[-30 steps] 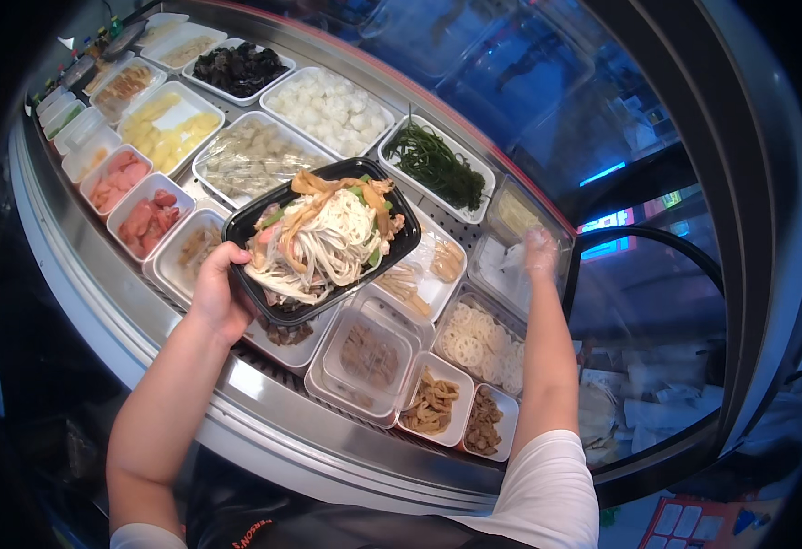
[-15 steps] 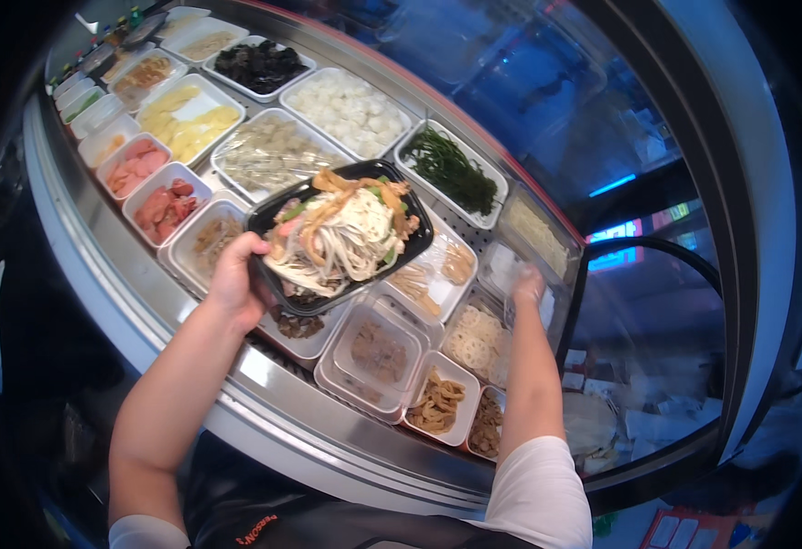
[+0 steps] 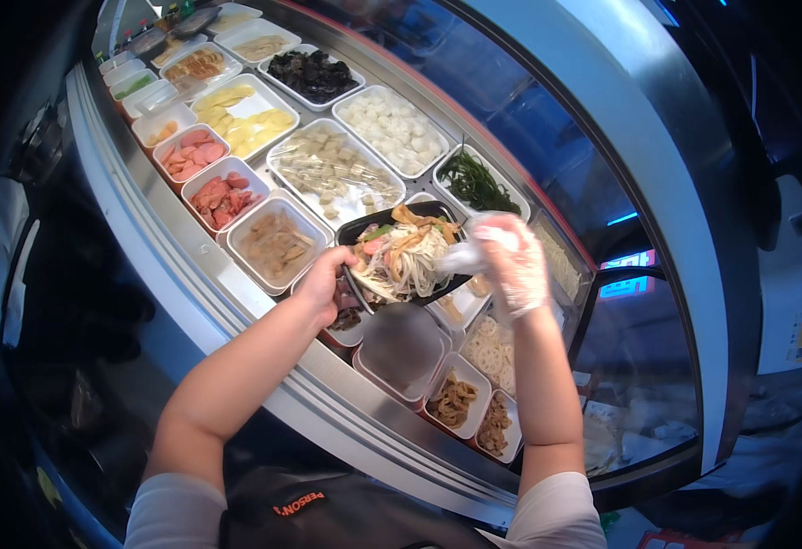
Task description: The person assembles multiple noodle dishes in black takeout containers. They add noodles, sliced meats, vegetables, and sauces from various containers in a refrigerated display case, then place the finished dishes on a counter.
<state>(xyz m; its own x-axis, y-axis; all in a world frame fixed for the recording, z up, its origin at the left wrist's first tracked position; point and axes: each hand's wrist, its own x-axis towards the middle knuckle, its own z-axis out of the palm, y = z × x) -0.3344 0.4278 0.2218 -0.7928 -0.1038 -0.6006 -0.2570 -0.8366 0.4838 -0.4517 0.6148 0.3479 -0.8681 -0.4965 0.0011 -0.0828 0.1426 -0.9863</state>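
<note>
My left hand [image 3: 324, 285] is closed on the near left edge of a black plastic bowl [image 3: 355, 228], which is tilted over the food counter. Heaped in it are white enoki mushrooms [image 3: 416, 268], with brownish strips, green pieces and pink slices among them. My right hand [image 3: 516, 267] wears a clear plastic glove and hangs at the bowl's right side. Its fingers are closed round a whitish translucent clump [image 3: 458, 260], too blurred to name, which partly covers the bowl's right part. Just below the bowl sits a lidded container [image 3: 403, 348] with blurred contents.
White trays fill the counter: film-covered pale pieces [image 3: 328, 165], white balls [image 3: 392, 126], dark greens [image 3: 479, 178], black fungus [image 3: 312, 75], yellow slices [image 3: 245, 119], pink slices [image 3: 192, 154], lotus root [image 3: 489, 352] and brown strips [image 3: 453, 399]. A metal edge [image 3: 263, 352] runs along the near side.
My right hand has come up from the containers at the right to the bowl, now with a whitish clump in its fingers. The view has shifted; my left hand still holds the bowl.
</note>
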